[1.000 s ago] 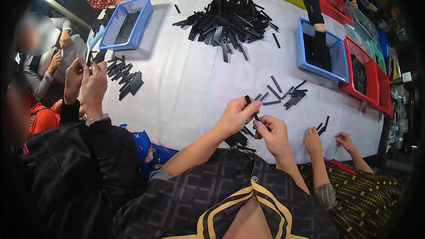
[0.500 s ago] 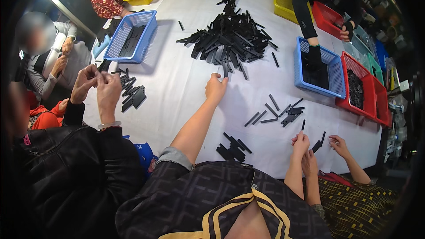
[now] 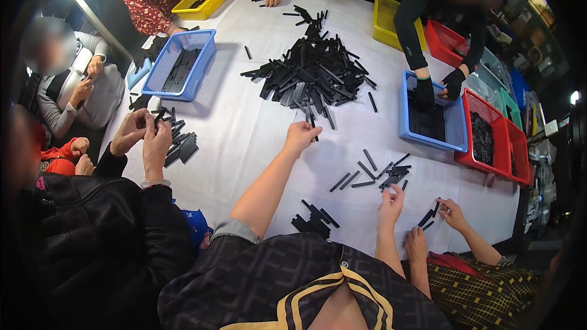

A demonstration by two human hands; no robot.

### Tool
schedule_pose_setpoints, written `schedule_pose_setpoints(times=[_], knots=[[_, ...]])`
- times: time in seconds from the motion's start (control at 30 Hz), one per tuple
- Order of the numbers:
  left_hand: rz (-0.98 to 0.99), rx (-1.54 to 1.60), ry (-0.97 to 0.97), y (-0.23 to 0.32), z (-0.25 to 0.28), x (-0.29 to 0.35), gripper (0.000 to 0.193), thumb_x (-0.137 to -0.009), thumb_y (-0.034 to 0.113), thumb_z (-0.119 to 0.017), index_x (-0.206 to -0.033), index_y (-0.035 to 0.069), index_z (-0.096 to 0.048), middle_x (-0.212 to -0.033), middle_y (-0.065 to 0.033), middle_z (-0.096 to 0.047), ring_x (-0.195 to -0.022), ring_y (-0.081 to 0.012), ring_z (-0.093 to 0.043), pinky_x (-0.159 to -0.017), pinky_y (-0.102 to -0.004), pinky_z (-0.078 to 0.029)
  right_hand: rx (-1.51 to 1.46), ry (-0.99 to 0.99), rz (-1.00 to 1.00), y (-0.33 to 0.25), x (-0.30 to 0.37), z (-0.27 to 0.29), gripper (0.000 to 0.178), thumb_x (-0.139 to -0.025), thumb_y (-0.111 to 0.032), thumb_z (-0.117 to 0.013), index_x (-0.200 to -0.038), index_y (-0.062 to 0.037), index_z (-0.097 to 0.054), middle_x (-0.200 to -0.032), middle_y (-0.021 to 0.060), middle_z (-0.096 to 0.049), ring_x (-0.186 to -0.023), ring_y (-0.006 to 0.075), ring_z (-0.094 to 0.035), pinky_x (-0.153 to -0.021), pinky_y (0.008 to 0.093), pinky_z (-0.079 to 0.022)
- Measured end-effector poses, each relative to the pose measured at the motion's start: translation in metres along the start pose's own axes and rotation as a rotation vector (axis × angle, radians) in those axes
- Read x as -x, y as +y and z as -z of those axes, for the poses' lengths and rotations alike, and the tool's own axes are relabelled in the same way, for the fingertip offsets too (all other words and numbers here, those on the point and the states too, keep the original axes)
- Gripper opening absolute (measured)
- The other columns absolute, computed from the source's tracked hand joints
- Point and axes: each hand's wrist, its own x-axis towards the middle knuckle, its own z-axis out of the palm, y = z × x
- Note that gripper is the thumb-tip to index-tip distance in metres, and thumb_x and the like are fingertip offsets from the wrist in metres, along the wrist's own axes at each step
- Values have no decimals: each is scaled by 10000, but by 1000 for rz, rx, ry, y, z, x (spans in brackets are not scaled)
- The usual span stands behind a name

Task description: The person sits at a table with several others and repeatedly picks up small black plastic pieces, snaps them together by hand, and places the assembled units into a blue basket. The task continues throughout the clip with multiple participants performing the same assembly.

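My left hand (image 3: 301, 137) reaches to the near edge of a large heap of black strips (image 3: 312, 76). Its fingers are closed on one short black strip (image 3: 314, 128), which points away from me. My right hand (image 3: 390, 203) is at a smaller pile of black strips (image 3: 394, 174) on the right, fingers apart and fingertips at its near edge. I see no strip clearly held in it. A few loose strips (image 3: 350, 181) lie left of that pile. Close to my chest lies another cluster of black strips (image 3: 312, 223).
A white-covered table (image 3: 244, 140) is shared with several people. On the right, gloved hands (image 3: 452, 82) work at a blue basket (image 3: 431, 142) beside red baskets (image 3: 483, 162). A neighbour's hands (image 3: 450, 214) handle strips near my right arm. The left neighbour's hands (image 3: 156, 140) are near another pile.
My left hand now has a strip drawn slightly clear of the heap. My right hand has moved left to the small pile; the strip it held upright is no longer seen in it.
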Motion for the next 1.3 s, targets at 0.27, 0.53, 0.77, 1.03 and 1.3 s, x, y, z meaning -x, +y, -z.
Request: schedule_pose_setpoints(times=[0.27, 0.53, 0.77, 1.03, 1.3], knots=[[-180, 247, -254, 54, -41, 146, 230, -788, 140, -677, -694, 37, -495, -530, -3, -517, -465, -48, -445, -400, -195, -307, -496, -682, -143, -106, 46, -50, 345, -960, -331, -362, -1008, -23, -509, -724, 16, -507, -544, 95, -465, -502, 218, -393], [-304, 378, -233, 68, -30, 172, 265, -831, 184, -638, -663, 35, -498, -516, 16, -487, -411, -42, -404, -358, -192, -287, -616, -875, -126, -138, 69, -24, 271, -960, -279, -390, -802, -68, -452, -587, -18, -392, -499, 65, -359, -459, 203, -319], [-176, 689, -225, 87, -23, 174, 250, -881, 258, -569, -767, 37, -547, -524, 21, -455, -404, -36, -361, -385, -168, -290, -904, -1039, -443, -165, 78, 16, 327, -962, -309, -344, -747, -70, -403, -551, 22, -382, -433, 102, -326, -457, 244, -330], [-367, 433, -434, 88, -41, 206, 220, -870, 202, -589, -740, 28, -557, -602, 28, -512, -485, -23, -405, -428, -176, -285, -918, -975, -497, -171, 88, 18, 331, -968, -318, -287, -745, -95, -390, -508, -14, -335, -384, 81, -284, -416, 231, -298], [-191, 491, -363, 91, -31, 196, 426, -934, 349, -450, -659, 39, -547, -483, 18, -419, -394, -40, -325, -364, -205, -216, -909, -1015, -519, -168, 87, 19, 341, -968, -315, -291, -728, -92, -387, -495, 0, -334, -375, 94, -280, -410, 241, -295]])
